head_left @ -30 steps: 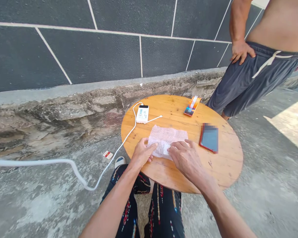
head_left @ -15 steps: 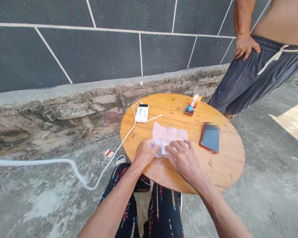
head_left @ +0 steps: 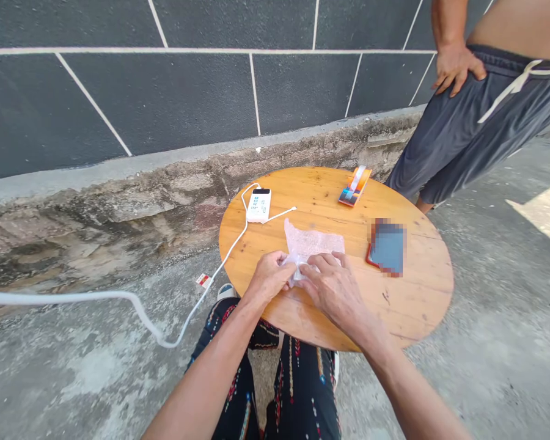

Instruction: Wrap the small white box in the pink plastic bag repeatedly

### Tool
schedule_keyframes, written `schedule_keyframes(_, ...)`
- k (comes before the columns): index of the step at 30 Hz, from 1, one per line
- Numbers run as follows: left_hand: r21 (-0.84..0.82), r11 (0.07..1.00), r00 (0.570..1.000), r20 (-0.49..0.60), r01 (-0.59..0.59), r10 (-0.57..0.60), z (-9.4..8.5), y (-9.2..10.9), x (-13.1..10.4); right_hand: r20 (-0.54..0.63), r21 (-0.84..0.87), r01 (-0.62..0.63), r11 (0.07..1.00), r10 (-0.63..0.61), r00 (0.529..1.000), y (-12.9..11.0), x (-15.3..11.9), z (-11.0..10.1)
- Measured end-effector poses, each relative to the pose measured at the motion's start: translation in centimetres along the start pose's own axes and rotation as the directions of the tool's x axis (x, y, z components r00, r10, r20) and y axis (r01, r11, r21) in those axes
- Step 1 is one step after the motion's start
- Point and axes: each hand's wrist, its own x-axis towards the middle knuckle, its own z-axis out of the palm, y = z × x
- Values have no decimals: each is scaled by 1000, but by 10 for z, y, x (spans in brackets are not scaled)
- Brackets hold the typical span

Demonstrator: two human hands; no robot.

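A pinkish, see-through sheet of bubble wrap (head_left: 318,241) lies on the round wooden table (head_left: 412,305), close to its near edge. My left hand (head_left: 270,275) grips the left side of the wrap, its fingers closed around a folded edge. Against the right side is my right hand (head_left: 332,281), fingers bent and pressing on the wrap. Between the two hands sits a small white item (head_left: 299,272), mostly covered by plastic and fingers, so its kind is hard to make out.
A white power bank (head_left: 259,205) with a white cable (head_left: 231,253) lies at the table's back left. An orange and blue box (head_left: 355,186) is at the back, a blurred red-edged phone-like device (head_left: 387,247) at the right. Another person (head_left: 476,116) stands behind right, by the wall.
My hands have drawn closer together. The wrap's near left part is now folded over the white item, which shows less than before. The view has shifted slightly.
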Motion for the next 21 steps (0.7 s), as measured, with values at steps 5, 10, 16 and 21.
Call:
schedule_keyframes(5, 177, 955, 955, -137, -238, 263, 8, 2, -9, -74, 61, -29, 998, 33, 997, 1, -4, 7)
schedule_keyframes(10, 268, 913, 944, -40, -307, 329, 5, 6, -22, -153, 87, -121, 989, 133, 979, 1, -8, 15)
schedule_keyframes(16, 316, 827, 885, 172, -465, 432, -10, 5, -28, -212, 98, -103, 990, 122, 970, 3, -9, 20)
schedule_keyframes(21, 388, 720, 817, 234, -576, 527, -7, 3, -26, -215, 110, -102, 989, 124, 969, 5, -10, 22)
